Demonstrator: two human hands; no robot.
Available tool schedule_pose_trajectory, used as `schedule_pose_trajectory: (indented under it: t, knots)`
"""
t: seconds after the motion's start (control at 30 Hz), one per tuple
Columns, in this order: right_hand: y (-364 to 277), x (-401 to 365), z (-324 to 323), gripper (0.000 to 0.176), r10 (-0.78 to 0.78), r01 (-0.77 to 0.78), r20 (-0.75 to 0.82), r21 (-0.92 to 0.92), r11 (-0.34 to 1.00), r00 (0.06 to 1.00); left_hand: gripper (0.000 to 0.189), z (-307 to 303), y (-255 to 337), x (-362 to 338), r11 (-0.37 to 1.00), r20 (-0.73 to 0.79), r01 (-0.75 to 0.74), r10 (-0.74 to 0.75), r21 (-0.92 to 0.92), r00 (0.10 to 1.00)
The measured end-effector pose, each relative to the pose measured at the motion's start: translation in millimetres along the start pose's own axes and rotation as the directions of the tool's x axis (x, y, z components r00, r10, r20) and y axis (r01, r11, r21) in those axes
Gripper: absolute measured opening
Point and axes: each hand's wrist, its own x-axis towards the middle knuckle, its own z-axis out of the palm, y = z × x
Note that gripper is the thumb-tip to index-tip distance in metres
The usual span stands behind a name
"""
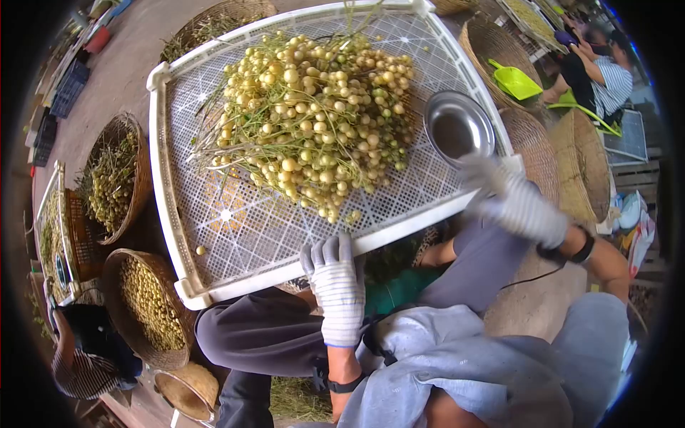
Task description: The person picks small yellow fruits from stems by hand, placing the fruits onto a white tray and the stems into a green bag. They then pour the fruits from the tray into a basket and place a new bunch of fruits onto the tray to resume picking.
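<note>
A white mesh tray (246,260) lies tilted over my knees, heaped with round yellow-green fruits (314,107) on thin stems. My left hand (334,289), in a striped glove with grey fingertips, rests on the tray's near rim with its fingers stretched out. Beside the tray's right corner is my right hand (517,203), gloved alike and smeared by motion, so its fingers do not show clearly. Just beyond those fingers a round metal bowl (460,127) stands on the mesh. I cannot make out anything held in the right hand.
Wicker baskets stand on both sides; one at left holds loose yellow fruits (153,303), another stemmed bunches (114,182). A bright green scoop (515,80) lies in a basket (485,43) at right. Other people sit at far right (610,82) and lower left (89,367).
</note>
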Motion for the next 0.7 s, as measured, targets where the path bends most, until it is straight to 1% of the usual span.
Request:
schedule_pose_trajectory:
  t: [0.03, 0.07, 0.13, 0.17, 0.2, 0.23, 0.27, 0.3, 0.33, 0.43, 0.47, 0.5, 0.53, 0.63, 0.67, 0.7]
  knots:
    - [-9, -10, 20, 0.058, 0.117, -0.129, 0.098, 0.13, 0.983, 0.988, 0.055, 3, -2, -2, 1.0, -0.01, 0.007, -0.007, -0.004, 1.0]
    - [18, 3, 45, 0.07, 0.038, -0.05, 0.124, 0.094, 0.994, 0.991, 0.055, 10, -5, -3, 1.0, -0.024, 0.015, -0.015, -0.001, 1.0]
    - [35, 36, 90, 0.081, 0.098, -0.107, 0.063, 0.154, 0.982, 0.993, 0.053, 15, -4, -4, 0.999, -0.056, 0.023, -0.02, 0.036, 0.998]
    - [19, 58, 107, 0.081, 0.242, -0.23, -0.016, 0.263, 0.937, 0.97, 0.052, 16, -3, -5, 0.998, -0.074, 0.025, -0.02, 0.059, 0.997]
    - [49, 95, 130, 0.075, 0.025, 0.028, -0.148, 0.35, 0.936, 0.989, 0.048, 17, -4, -5, 0.998, -0.096, 0.013, -0.006, 0.065, 0.995]
    - [73, 128, 149, 0.068, -0.182, 0.29, -0.289, 0.393, 0.873, 0.94, 0.046, 15, -4, -6, 0.999, -0.094, 0.007, -0.004, 0.036, 0.996]
    - [53, 134, 147, 0.063, -0.019, 0.131, -0.253, 0.434, 0.892, 0.967, 0.045, 15, -4, -6, 0.999, -0.108, 0.005, 0.0, 0.038, 0.994]
    - [21, 133, 142, 0.057, 0.144, -0.031, -0.209, 0.467, 0.884, 0.967, 0.044, 15, -5, -7, 0.999, -0.122, 0.005, 0.0, 0.041, 0.993]
    - [3, 131, 140, 0.052, 0.305, -0.192, -0.16, 0.491, 0.85, 0.939, 0.043, 14, -4, -8, 0.999, -0.128, 0.014, -0.01, 0.032, 0.992]
    - [7, 143, 141, 0.038, 0.136, -0.011, -0.108, 0.743, 0.669, 0.985, 0.04, 14, -2, -5, 1.0, -0.168, 0.019, -0.019, -0.003, 0.986]
    - [2, 146, 139, 0.024, 0.189, -0.034, -0.137, 0.717, 0.696, 0.972, 0.04, 20, -5, -7, 1.0, -0.185, 0.013, -0.015, -0.009, 0.983]
    - [5, 158, 141, 0.025, 0.149, 0.076, -0.269, 0.674, 0.735, 0.951, 0.041, 22, -8, -7, 1.0, -0.198, 0.008, -0.01, -0.012, 0.98]
    - [14, 176, 148, 0.026, 0.104, 0.18, -0.395, 0.618, 0.765, 0.913, 0.029, 22, -8, -6, 1.0, -0.241, -0.01, 0.012, 0.011, 0.97]
    - [10, 193, 150, 0.021, 0.088, 0.35, -0.432, 0.82, 0.453, 0.898, 0.03, 25, -8, -7, 1.0, -0.243, -0.002, 0.006, 0.017, 0.97]
    - [14, 193, 147, 0.02, 0.059, 0.322, -0.439, 0.737, 0.594, 0.897, 0.041, 31, -12, -9, 0.999, -0.233, 0.007, 0.003, 0.041, 0.973]
    - [20, 195, 145, 0.018, 0.03, 0.291, -0.446, 0.632, 0.718, 0.895, 0.04, 27, -7, -12, 0.999, -0.233, 0.003, 0.005, 0.033, 0.972]
